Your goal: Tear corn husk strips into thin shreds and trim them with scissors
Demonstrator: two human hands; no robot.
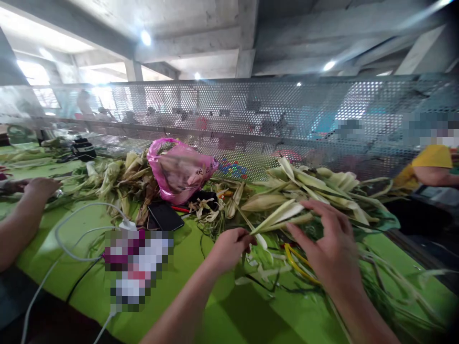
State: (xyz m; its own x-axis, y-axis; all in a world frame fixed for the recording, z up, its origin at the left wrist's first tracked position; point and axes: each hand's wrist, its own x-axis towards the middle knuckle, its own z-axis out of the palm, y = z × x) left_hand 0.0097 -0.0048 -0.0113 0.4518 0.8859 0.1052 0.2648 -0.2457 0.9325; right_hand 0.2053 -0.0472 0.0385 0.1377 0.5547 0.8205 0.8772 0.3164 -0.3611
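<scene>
My left hand (231, 248) pinches the narrow end of a pale green corn husk (276, 216) over the green table. My right hand (332, 243) is at the husk's wide end, thumb and fingers apart; its fingertips reach the husk's edge, though I cannot tell whether they touch it. Behind both hands lies a heap of corn husks (322, 184). Below the right hand is a yellow loop-like handle (299, 265), partly hidden, among husk strips and green strands. Narrow scraps of husk (263, 272) lie on the table between my hands.
A pink plastic bag (181, 169) stands behind a black phone (167, 216). White cables (59, 234) run to a blurred-out device at left. Another person's hand (41, 186) is at the far left, a yellow sleeve (432, 157) at right. A perforated metal screen (229, 107) borders the table's back.
</scene>
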